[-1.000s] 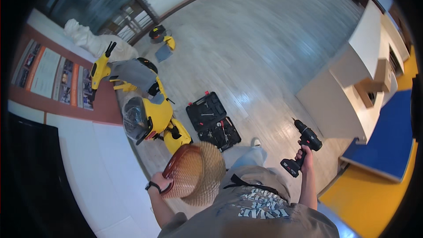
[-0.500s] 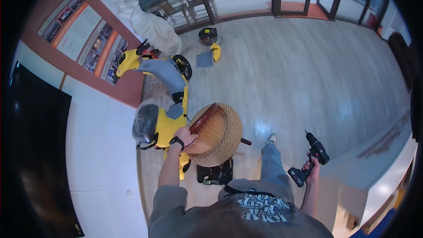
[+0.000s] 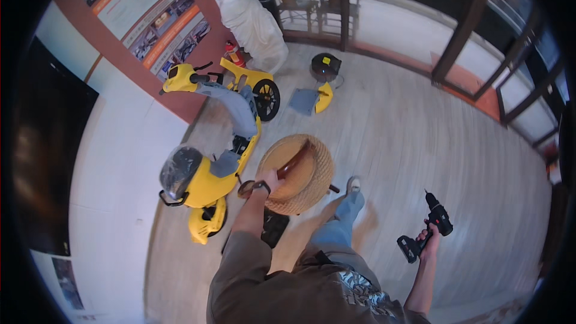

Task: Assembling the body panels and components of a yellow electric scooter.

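My left hand (image 3: 271, 181) is closed round the curved brown wooden back rail of a chair with a round woven seat (image 3: 323, 171). A dark wristband is on that wrist. Part of the chair's legs is hidden under the seat. Out to the right, my right hand (image 3: 429, 240) grips the handle of a black cordless drill (image 3: 440, 219), its bit pointing forward and away from me. Left of the chair stands a yellow and grey scooter (image 3: 210, 183) with a clear-fronted dark box at its rear.
A black case (image 3: 275, 228) lies on the floor close to the chair. Farther off are a dark helmet-like object (image 3: 326, 66) and grey and yellow panels (image 3: 305, 101). A white statue (image 3: 255, 21) and red fire extinguisher (image 3: 234, 54) stand by the wall; glass doors line the far side.
My view has turned to the right. I have stepped forward, and the chair has moved away from the black case with my left hand still on it. The drill stays in my right hand.
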`<action>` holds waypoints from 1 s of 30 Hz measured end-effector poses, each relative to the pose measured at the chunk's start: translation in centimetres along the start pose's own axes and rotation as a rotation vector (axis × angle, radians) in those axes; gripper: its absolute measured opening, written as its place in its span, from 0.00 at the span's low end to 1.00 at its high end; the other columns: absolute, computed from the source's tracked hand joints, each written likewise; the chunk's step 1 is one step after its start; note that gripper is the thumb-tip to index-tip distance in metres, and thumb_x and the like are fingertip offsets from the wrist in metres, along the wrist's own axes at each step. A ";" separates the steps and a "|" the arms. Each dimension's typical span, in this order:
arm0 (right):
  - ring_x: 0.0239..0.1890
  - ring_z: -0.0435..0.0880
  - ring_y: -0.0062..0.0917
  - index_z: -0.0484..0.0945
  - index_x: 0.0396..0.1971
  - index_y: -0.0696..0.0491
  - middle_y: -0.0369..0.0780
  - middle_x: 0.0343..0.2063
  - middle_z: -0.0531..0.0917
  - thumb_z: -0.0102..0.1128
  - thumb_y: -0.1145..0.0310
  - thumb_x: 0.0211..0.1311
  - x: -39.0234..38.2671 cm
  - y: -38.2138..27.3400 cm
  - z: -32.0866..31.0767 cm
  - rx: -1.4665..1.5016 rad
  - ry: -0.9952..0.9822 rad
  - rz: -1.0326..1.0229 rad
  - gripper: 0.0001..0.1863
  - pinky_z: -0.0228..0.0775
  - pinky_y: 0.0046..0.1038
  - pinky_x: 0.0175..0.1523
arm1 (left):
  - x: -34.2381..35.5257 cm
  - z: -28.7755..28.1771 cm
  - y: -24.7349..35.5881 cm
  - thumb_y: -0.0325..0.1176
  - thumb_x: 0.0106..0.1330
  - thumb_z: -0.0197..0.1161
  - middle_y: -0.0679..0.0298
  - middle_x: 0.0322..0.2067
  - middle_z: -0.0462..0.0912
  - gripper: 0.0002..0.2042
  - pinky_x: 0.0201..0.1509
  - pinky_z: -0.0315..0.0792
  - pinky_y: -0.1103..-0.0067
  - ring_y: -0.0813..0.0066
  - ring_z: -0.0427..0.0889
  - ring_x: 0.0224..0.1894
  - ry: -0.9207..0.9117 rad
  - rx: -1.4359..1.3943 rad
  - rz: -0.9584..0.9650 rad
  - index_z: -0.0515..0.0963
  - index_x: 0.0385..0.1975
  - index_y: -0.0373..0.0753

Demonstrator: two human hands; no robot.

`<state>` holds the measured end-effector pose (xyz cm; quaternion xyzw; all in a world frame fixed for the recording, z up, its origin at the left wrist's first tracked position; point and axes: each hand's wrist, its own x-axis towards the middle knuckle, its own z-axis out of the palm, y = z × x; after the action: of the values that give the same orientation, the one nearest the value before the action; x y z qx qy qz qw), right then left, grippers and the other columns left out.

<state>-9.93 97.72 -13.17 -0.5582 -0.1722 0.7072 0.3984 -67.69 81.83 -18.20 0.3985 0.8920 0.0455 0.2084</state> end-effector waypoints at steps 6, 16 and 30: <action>0.13 0.64 0.14 0.74 0.43 0.49 0.27 0.13 0.65 0.56 0.58 0.59 18.4 -9.8 8.8 -0.161 -0.045 0.123 0.16 0.63 0.20 0.21 | 6.0 9.1 4.1 0.46 0.53 0.66 0.56 0.36 0.84 0.23 0.45 0.75 0.60 0.53 0.82 0.44 -0.017 -0.083 -0.210 0.77 0.48 0.46; 0.13 0.64 0.12 0.73 0.46 0.48 0.26 0.13 0.65 0.57 0.55 0.59 39.7 -19.1 27.4 -0.458 -0.304 0.310 0.18 0.63 0.19 0.22 | 8.3 20.2 14.1 0.40 0.56 0.63 0.59 0.38 0.84 0.14 0.45 0.74 0.59 0.56 0.82 0.44 -0.114 -0.161 -0.535 0.78 0.43 0.49; 0.14 0.63 0.14 0.74 0.46 0.46 0.27 0.14 0.64 0.55 0.57 0.60 59.2 -18.5 46.6 -0.926 -0.501 0.500 0.16 0.60 0.22 0.23 | 5.9 31.0 25.8 0.38 0.66 0.50 0.61 0.65 0.66 0.24 0.72 0.46 0.52 0.64 0.63 0.68 -0.636 -0.303 -1.233 0.68 0.64 0.48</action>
<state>-49.80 163.38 -24.22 -0.5135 -0.4153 0.7414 -0.1193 -40.69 101.00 -41.99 -0.2185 0.8347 -0.0756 0.4998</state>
